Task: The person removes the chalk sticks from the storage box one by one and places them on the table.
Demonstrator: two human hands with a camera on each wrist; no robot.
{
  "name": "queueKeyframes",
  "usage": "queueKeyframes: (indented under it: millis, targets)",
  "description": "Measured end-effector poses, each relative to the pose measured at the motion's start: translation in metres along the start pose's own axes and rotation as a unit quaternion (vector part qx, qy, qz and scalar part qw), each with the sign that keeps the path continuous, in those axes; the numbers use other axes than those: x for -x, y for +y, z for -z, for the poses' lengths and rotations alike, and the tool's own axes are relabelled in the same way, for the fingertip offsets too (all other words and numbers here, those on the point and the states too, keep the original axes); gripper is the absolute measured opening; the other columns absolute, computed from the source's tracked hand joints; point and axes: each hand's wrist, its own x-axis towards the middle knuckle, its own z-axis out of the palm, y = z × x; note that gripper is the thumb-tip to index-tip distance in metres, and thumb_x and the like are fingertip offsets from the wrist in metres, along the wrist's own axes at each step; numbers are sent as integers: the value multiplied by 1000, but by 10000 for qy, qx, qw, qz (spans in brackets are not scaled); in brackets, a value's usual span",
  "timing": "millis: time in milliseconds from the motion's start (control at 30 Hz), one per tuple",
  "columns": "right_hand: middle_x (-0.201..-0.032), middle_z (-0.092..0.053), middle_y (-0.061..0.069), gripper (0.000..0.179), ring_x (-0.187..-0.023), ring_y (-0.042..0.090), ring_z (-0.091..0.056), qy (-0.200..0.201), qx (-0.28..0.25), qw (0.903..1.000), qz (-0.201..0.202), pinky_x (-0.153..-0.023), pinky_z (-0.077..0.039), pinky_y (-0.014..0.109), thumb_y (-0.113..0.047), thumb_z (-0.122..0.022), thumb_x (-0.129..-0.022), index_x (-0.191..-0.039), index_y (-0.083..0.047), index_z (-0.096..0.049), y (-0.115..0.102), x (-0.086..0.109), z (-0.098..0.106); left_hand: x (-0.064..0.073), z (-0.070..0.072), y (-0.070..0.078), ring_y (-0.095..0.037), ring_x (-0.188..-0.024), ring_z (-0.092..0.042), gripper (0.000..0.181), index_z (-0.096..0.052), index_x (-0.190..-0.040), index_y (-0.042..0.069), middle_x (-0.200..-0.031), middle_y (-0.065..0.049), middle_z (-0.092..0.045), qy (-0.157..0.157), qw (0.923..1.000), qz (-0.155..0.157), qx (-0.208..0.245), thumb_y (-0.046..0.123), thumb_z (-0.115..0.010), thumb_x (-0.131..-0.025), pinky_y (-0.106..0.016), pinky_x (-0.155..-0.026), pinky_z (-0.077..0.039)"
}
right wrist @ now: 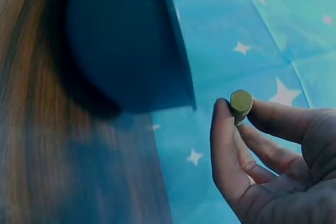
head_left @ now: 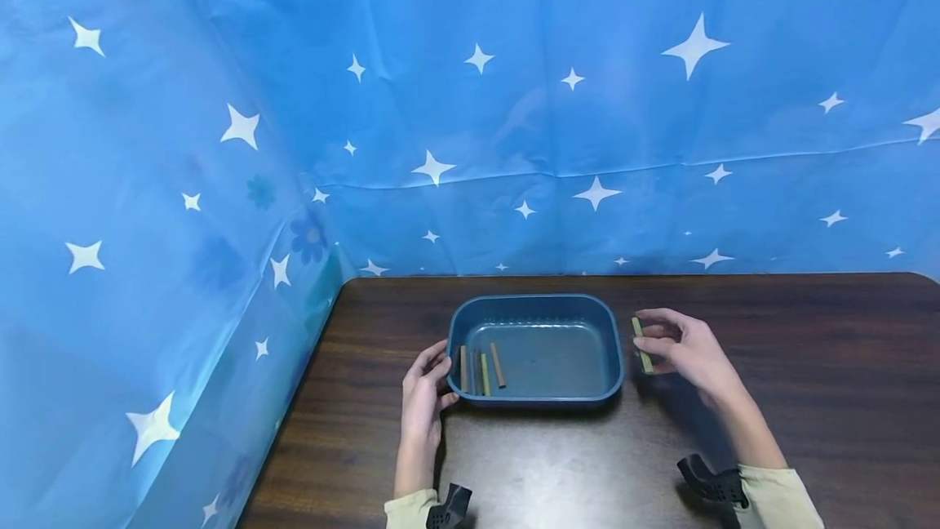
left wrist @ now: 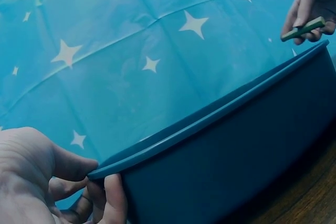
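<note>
A deep blue plastic tray [head_left: 536, 401] with rounded corners stands on the table. My left hand [head_left: 421, 398] grips its left end, thumb and fingers pinching the rim [left wrist: 157, 148] in the left wrist view. To the right of the tray, my right hand [head_left: 686, 349] holds a short yellow-green stick [head_left: 646, 362] between thumb and fingers, above the table. Its flat, many-sided end [right wrist: 241, 100] faces the right wrist camera. Inside the tray at the left lie several similar sticks: a brown one [head_left: 463, 368], dark ones, a yellow-green one [head_left: 485, 375] and a slanted reddish-brown one [head_left: 498, 366].
The dark wooden table [head_left: 543, 472] reaches back to a blue curtain [head_left: 499, 121] with white stars, which also hangs along the left edge. A black wrist camera mount [head_left: 711, 482] sits by the right sleeve, another [head_left: 450, 507] by the left.
</note>
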Motion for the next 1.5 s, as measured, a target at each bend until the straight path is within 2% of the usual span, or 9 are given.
queueKeyframes:
  millis: [333, 467, 633, 800, 1000, 1167, 1500]
  targets:
    - [-126, -62, 29, 48, -107, 33, -68, 133, 191, 9996, -180, -72, -62, 37, -11, -66, -102, -141, 11, -51, 26, 6, 15, 1, 0, -1, -14, -80, -60, 36, -60, -137, -2, -115, -10, -57, 13, 9999, -96, -51, 10, -59, -103, -20, -53, -50]
    - [-122, -65, 28, 45, -101, 30, -70, 119, 291, 9992, -229, -71, -62, 38, -10, -66, -101, -139, 11, -53, 34, 5, 18, 1, 1, -3, -17, -82, -59, 36, -60, -137, -2, -115, -11, -55, 27, 9998, -145, -96, 11, -59, -103, -20, -54, -50]
    - [-116, -68, 30, 41, -90, 30, -72, 238, 694, 9971, -214, -68, -62, 39, -8, -68, -100, -134, 12, -56, 40, 5, 22, 2, 0, -2, -16, -83, -59, 37, -59, -138, -3, -115, -11, -54, 15, 9999, -109, -53, 11, -59, -103, -19, -54, -50]
    - [-102, -71, 25, 37, -80, 30, -71, 414, 1268, 9907, -265, -64, -62, 40, -4, -68, -98, -129, 13, -59, 45, 3, 26, 3, -1, 0, -15, -82, -59, 39, -57, -140, -3, -114, -9, -53, 13, 10000, -41, -30, 11, -58, -104, -19, -54, -50]
    - [-89, -73, 16, 31, -69, 24, -67, 516, 1799, 9819, -294, -58, -57, 38, -1, -70, -95, -123, 13, -62, 51, 2, 24, 2, -2, 0, -14, -81, -59, 38, -57, -140, -2, -110, -6, -54, 36, 10000, 24, -81, 11, -58, -104, -20, -55, -50]
    - [-85, -72, 15, 29, -69, 24, -65, 683, 2242, 9719, -212, -57, -51, 38, -1, -72, -94, -118, 13, -65, 52, 1, 20, 3, 0, -2, -12, -78, -60, 39, -55, -141, -3, -110, -6, -55, -72, 9999, -83, 58, 11, -58, -104, -19, -54, -50]
    - [-84, -66, 13, 30, -68, 23, -56, 794, 2658, 9602, -337, -56, -44, 37, -1, -73, -93, -118, 13, -64, 52, 1, 13, 4, 0, -1, -10, -76, -59, 39, -56, -141, -4, -111, -7, -55, -92, 9997, -60, 197, 8, -58, -104, -18, -52, -49]
